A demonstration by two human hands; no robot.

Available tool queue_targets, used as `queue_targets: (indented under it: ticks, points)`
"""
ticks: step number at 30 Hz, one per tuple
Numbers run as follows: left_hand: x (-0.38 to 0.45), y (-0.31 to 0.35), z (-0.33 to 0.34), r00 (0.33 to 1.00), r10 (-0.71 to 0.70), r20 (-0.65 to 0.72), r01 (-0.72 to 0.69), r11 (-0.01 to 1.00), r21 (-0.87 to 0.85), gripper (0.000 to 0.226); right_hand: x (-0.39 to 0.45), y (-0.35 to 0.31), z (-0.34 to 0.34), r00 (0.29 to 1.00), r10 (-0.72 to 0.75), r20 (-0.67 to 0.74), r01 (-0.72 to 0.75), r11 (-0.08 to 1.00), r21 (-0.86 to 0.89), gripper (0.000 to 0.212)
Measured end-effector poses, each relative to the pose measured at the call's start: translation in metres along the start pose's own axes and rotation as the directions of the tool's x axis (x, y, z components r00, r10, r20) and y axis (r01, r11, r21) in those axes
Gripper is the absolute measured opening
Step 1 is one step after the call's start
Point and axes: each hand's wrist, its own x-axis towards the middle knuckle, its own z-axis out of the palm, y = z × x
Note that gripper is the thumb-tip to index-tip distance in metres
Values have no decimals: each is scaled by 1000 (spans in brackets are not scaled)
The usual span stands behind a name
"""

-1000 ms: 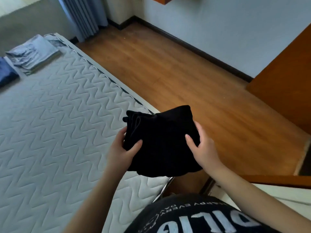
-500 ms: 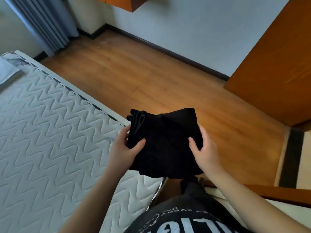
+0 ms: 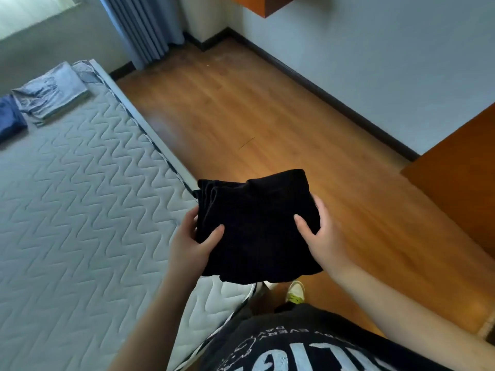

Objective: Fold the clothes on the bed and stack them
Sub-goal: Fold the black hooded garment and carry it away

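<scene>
A folded black garment (image 3: 257,223) is held in the air over the bed's near corner. My left hand (image 3: 191,245) grips its left edge, thumb on top. My right hand (image 3: 322,234) grips its right edge the same way, fingers underneath. On the far end of the quilted mattress (image 3: 80,210) lies a folded pale blue garment (image 3: 51,93), and beside it at the left frame edge a folded dark blue one (image 3: 9,119).
Wooden floor (image 3: 267,116) runs along the bed's right side to a grey wall. A wooden cabinet (image 3: 460,170) stands at right, blue curtains (image 3: 142,25) at the back. My shoe (image 3: 294,290) is on the floor by the bed corner.
The view has swung back left, so the folded stacks at the far end of the bed show again. Both hands keep the same grip on the black garment.
</scene>
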Motion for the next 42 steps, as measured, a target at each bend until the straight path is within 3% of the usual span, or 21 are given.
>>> queue_targets:
  ticks: [5, 9, 13, 20, 27, 30, 33, 42]
  points:
    - [5, -9, -16, 999, 0, -47, -3, 999, -53, 46, 14, -11, 13, 995, -48, 91, 50, 999, -12, 55]
    - [15, -15, -23, 994, -7, -112, -2, 997, -82, 43, 19, -21, 12, 990, -125, 64, 126, 992, -15, 55]
    - [24, -8, -7, 991, 57, -117, -58, 998, -1, 46, 35, -20, -7, 991, -129, 35, 131, 990, -57, 53]
    - [61, 15, 53, 987, 23, -157, -30, 999, -45, 41, 84, 1, -59, 996, -85, 4, 85, 996, -35, 52]
    - [106, 71, 150, 992, -31, -119, 18, 994, -108, 43, 169, 19, -154, 998, -61, -4, 61, 998, -21, 51]
    - [127, 95, 185, 987, -147, -70, 124, 957, -263, 48, 204, 23, -183, 999, -36, 0, 36, 999, -15, 51]
    - [142, 115, 201, 975, -210, -73, 172, 920, -352, 47, 236, 19, -195, 997, -42, 64, 42, 999, 3, 55]
    - [170, 133, 200, 948, -174, -267, 90, 950, -300, 45, 303, -15, -190, 963, -137, 234, 141, 990, -1, 49]
